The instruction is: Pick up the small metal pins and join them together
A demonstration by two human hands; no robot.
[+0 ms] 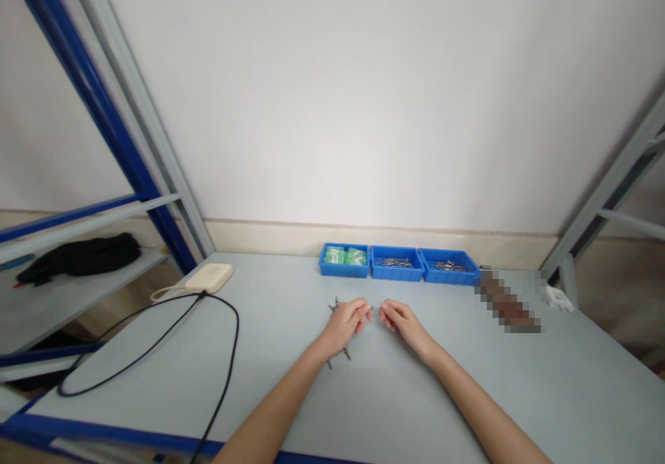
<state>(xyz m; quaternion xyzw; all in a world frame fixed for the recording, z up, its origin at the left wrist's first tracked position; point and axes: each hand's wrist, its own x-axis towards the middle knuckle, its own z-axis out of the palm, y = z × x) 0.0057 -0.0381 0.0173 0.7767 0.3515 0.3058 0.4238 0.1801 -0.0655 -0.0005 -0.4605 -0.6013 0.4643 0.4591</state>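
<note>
My left hand (pixel 345 324) is closed above the middle of the table, with a tiny metal-looking piece (pixel 371 309) just showing at its fingertips. Across a narrow gap, my right hand (pixel 402 320) is closed in a pinch; whatever it may hold is hidden. Several small metal screw-like pieces lie around my left hand: some (pixel 334 305) beyond it, others (pixel 346 354) under the wrist, partly covered. Behind the hands, three blue bins stand in a row. Green-and-white packets fill the left bin (pixel 343 271); thin metal pins or screws lie in the middle bin (pixel 396 274) and right bin (pixel 449 277).
A cream-coloured box (pixel 210 278) and a looping black cable (pixel 237 325) lie on the left of the grey table (pixel 280 291). To the right are a blurred-out brown object (pixel 509 303) and a white plug-like item (pixel 560 299). A wall rises behind; shelf frames flank the table.
</note>
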